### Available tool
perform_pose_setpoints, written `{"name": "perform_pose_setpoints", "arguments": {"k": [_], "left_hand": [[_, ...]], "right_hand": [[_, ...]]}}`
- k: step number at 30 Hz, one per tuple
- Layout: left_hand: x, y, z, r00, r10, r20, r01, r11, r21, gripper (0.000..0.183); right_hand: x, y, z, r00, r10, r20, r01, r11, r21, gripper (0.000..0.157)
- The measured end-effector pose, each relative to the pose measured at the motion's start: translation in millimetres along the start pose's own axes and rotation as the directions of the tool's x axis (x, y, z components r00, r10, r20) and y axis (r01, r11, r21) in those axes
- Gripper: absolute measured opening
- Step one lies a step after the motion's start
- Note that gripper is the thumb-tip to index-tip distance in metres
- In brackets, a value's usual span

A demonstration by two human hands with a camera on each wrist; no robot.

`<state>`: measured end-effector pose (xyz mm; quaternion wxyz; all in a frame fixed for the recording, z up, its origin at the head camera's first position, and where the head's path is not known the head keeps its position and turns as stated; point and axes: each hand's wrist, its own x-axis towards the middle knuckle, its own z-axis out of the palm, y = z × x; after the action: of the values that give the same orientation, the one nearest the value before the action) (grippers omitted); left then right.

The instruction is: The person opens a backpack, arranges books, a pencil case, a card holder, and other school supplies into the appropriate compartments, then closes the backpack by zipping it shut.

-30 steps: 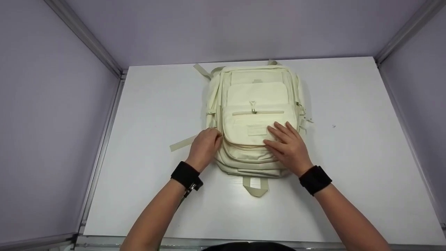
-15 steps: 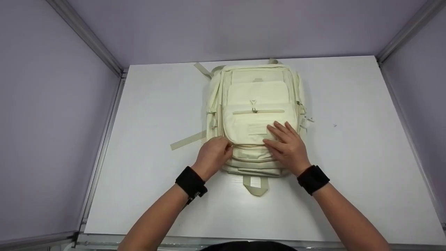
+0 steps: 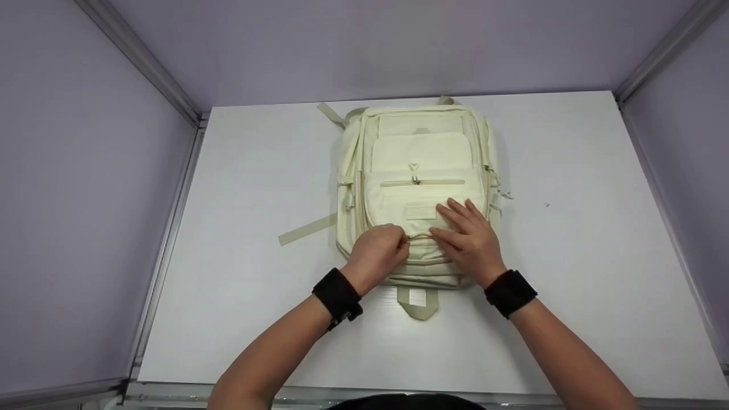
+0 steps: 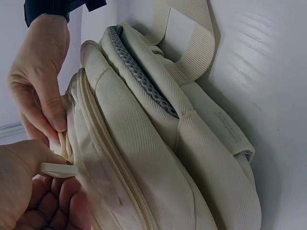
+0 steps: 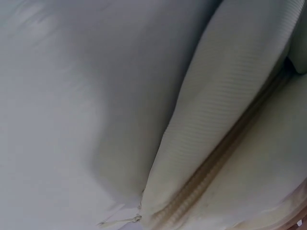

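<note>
A cream backpack (image 3: pixel 421 154) lies on the white table (image 3: pixel 256 171), its front pocket facing up. My left hand (image 3: pixel 379 253) is at the near edge of that pocket, fingers curled. In the left wrist view, the left hand (image 4: pixel 24 177) pinches a pale zipper pull (image 4: pixel 58 169) on the pocket's zipper. Flat on the pocket's near right part rests my right hand (image 3: pixel 470 242), fingers spread. Its fingertips come close to the left hand in the left wrist view. The right wrist view shows mostly the bag's side and a long zipper (image 5: pixel 206 175).
A webbing loop (image 3: pixel 418 312) sticks out from the bag's near end. One loose strap (image 3: pixel 307 229) extends left, another strap (image 3: pixel 331 114) at the far left corner. Grey walls (image 3: pixel 364 51) enclose the table at the back and sides. A small scrap (image 3: pixel 547 204) lies to the right.
My left hand has slid from the pocket's left side around its near corner, rightward along the near edge toward the right hand. The right hand and the backpack have stayed nearly in place.
</note>
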<state>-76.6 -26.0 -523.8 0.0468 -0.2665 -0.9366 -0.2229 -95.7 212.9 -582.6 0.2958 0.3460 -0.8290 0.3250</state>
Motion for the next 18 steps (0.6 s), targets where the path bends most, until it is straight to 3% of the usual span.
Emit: {"name": "perform_pose_setpoints", "arguments": {"k": [11,18], "left_hand": [[-1.2,-4.9,-4.0,0.997,-0.055,0.060,0.060,0.995,-0.082,0.011],[-2.6,-3.4,-9.7,0.989,-0.094,0.117,0.109,0.986,-0.129,0.010]], "right_hand": [[7,-12,1.2,1.000,0.006,0.016,-0.006,1.000,-0.028,0.016],[20,-35,20.2,0.994,-0.036,0.103,0.049,0.990,-0.130,0.013]]}}
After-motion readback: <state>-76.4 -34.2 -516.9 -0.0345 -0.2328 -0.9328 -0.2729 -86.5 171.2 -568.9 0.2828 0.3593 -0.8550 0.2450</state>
